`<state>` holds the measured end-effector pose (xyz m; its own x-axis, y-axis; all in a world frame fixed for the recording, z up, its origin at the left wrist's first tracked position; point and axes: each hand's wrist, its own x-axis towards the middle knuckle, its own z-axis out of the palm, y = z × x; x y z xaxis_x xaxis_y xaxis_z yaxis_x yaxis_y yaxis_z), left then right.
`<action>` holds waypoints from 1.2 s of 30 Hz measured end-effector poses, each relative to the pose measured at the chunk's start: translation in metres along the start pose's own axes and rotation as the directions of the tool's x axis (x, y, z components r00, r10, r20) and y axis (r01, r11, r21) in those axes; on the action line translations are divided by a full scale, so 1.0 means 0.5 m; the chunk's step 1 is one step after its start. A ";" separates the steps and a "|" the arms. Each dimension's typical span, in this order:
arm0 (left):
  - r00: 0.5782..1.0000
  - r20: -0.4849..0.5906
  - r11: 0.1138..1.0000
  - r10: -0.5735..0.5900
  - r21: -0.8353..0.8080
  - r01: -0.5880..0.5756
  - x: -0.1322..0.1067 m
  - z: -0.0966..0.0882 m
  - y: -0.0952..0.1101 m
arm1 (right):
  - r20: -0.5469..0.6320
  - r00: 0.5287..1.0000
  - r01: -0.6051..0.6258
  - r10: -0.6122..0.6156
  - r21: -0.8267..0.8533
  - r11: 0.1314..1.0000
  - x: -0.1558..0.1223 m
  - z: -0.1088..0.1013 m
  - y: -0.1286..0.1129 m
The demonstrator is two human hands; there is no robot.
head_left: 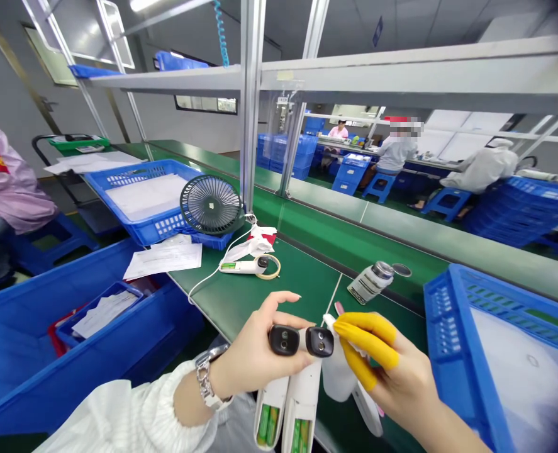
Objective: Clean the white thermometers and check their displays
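My left hand grips two white handheld devices side by side, their black sensor heads facing up and green batteries showing in the open backs. My right hand, with yellow finger cots on two fingers, pinches a white cloth or pad against the right device's head. Both hands are low over the near edge of the green bench.
On the bench lie a third white device with a tape ring, a small fan, papers and a tipped white bottle. Blue crates stand left and right. Other people sit at the far benches; a person's sleeve shows far left.
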<state>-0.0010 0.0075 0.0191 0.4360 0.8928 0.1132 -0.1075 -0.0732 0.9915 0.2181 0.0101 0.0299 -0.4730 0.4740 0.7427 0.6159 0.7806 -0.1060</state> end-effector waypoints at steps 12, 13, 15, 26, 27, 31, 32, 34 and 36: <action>0.991 0.010 0.984 -0.133 0.122 0.131 0.015 0.022 -0.006 | 0.113 0.991 0.047 -0.072 0.211 0.976 0.015 -0.003 -0.041; 0.992 0.010 0.982 -0.123 0.146 0.120 0.017 0.024 -0.008 | 0.136 0.984 0.080 -0.112 0.218 0.973 0.018 0.001 -0.045; 0.995 0.017 0.977 -0.101 0.189 0.096 0.021 0.025 -0.011 | 0.176 0.969 0.137 -0.173 0.201 0.970 0.023 0.009 -0.052; 0.996 0.014 0.955 -0.090 0.285 0.082 0.016 0.028 -0.011 | 0.143 0.989 -0.010 0.024 -0.095 0.995 0.024 0.015 -0.034; 0.995 0.019 0.960 -0.095 0.268 0.086 0.015 0.028 -0.010 | 0.136 0.990 -0.028 0.039 -0.086 0.996 0.023 0.012 -0.032; 0.989 0.035 0.972 -0.144 0.194 0.134 0.016 0.024 -0.004 | 0.108 0.991 -0.084 0.083 0.005 0.996 0.020 0.003 -0.032; 0.987 0.039 0.973 -0.158 0.179 0.148 0.017 0.023 -0.003 | 0.097 0.992 -0.085 0.083 0.022 0.996 0.019 0.001 -0.034; 0.983 0.044 0.972 -0.179 0.165 0.169 0.017 0.022 -0.001 | 0.086 0.993 -0.084 0.079 0.058 0.995 0.020 0.000 -0.036; 0.981 0.046 0.971 -0.188 0.161 0.179 0.018 0.022 -0.001 | 0.094 0.992 -0.090 0.081 0.103 0.991 0.023 -0.001 -0.039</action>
<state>0.0127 0.0107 0.0203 0.4890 0.8693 -0.0725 0.1175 0.0167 0.9929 0.2007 0.0001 0.0408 -0.4787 0.5716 0.6664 0.5879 0.7724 -0.2402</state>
